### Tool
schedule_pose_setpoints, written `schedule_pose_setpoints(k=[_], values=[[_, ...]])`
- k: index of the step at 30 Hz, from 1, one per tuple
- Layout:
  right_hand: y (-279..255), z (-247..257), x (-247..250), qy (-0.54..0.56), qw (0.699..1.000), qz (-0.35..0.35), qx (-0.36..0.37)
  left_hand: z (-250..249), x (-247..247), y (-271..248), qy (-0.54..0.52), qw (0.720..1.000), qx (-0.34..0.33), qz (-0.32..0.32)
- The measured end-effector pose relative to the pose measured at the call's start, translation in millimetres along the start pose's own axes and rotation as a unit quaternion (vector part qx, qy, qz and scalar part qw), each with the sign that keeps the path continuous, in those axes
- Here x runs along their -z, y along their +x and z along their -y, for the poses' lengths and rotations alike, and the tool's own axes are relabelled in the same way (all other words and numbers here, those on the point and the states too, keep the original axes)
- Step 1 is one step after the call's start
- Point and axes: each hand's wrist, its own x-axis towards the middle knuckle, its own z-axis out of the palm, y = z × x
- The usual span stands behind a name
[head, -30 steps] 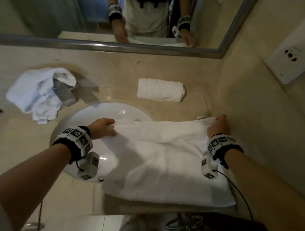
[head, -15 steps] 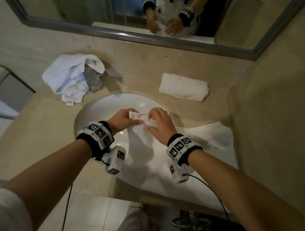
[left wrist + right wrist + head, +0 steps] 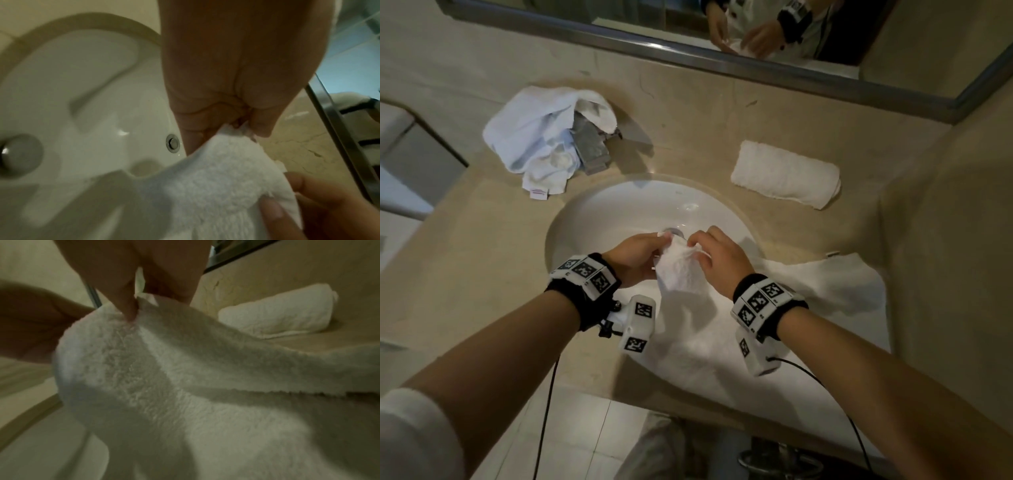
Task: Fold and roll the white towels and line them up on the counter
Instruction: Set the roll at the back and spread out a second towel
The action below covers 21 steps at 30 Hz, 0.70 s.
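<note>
Three white towels are before you on the beige stone counter (image 3: 482, 240), which runs under a metal-framed wall mirror (image 3: 619, 37) and meets a beige wall on your right. One tightly rolled white terry towel (image 3: 786, 174) lies at the back right of the counter, just behind the basin rim, apart from everything else. One crumpled white towel with a small label (image 3: 534, 137) sits at the back left, heaped over a grey metal tap (image 3: 589, 147) so that only part of the tap shows.

Set into the counter is the oval white ceramic sink (image 3: 619, 212). Its metal drain plug (image 3: 19, 153) and small round overflow fitting (image 3: 173, 143) are bare; the bowl's near half is covered by cloth.

That cloth is the loose white terry towel you are working (image 3: 681, 274). It drapes from the counter on the right, across the near part of the sink, and over the front edge. One corner is raised above the bowl between your hands. Your left hand (image 3: 635, 257) pinches that corner, thumb against curled fingers. Your right hand (image 3: 717, 260) pinches the same bunched corner from the other side, fingers bent down onto the cloth. Both hands are close together, nearly touching, over the middle of the sink. White tagged bands wrap both your wrists.
</note>
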Motion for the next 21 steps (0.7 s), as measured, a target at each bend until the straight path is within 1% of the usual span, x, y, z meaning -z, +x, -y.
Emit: schedule_pose_setpoints(k=[2, 4, 8, 11, 12, 13, 16, 17, 19, 21], values=[[-0.3, 0.1, -0.6, -0.046, 0.997, -0.051, 0.032, 0.4, -1.3, -0.4, -0.030, 0.999, 0.011, 0.016], [0.8, -1.5, -4.9, -0.091, 0.991, -0.076, 0.066, 0.8, -0.7, 0.4, -0.048, 0.998, 0.025, 0.017], [1.9, -4.1, -7.3, -0.064, 0.989, -0.079, 0.109, 6.2, 3.2, 3.6, -0.061, 0.997, 0.040, 0.019], [2.4, -6.0, -7.3, -0.091, 0.984, -0.085, 0.128, 11.4, 4.4, 7.2, -0.089, 0.995, 0.053, 0.003], [3.1, -6.7, -8.1, -0.101, 0.982, -0.080, 0.140, 13.1, 4.7, 8.9, -0.100, 0.993, 0.058, -0.003], [3.4, -6.3, -8.4, -0.109, 0.981, -0.058, 0.148, 14.8, 5.1, 10.4, -0.106, 0.992, 0.062, -0.008], [4.3, -2.3, -7.5, -0.128, 0.982, 0.071, 0.118, 18.4, 7.3, 12.9, -0.113, 0.991, 0.075, -0.019], [4.1, -1.3, -7.8, -0.129, 0.982, 0.096, 0.104, 19.4, 7.8, 13.4, -0.114, 0.990, 0.079, -0.023], [4.1, 1.3, -10.8, -0.122, 0.983, 0.094, 0.097, 21.0, 8.8, 14.4, -0.121, 0.989, 0.081, -0.027], [4.7, 4.1, -16.5, -0.106, 0.986, 0.059, 0.113, 22.0, 8.6, 15.2, -0.127, 0.988, 0.082, -0.023]])
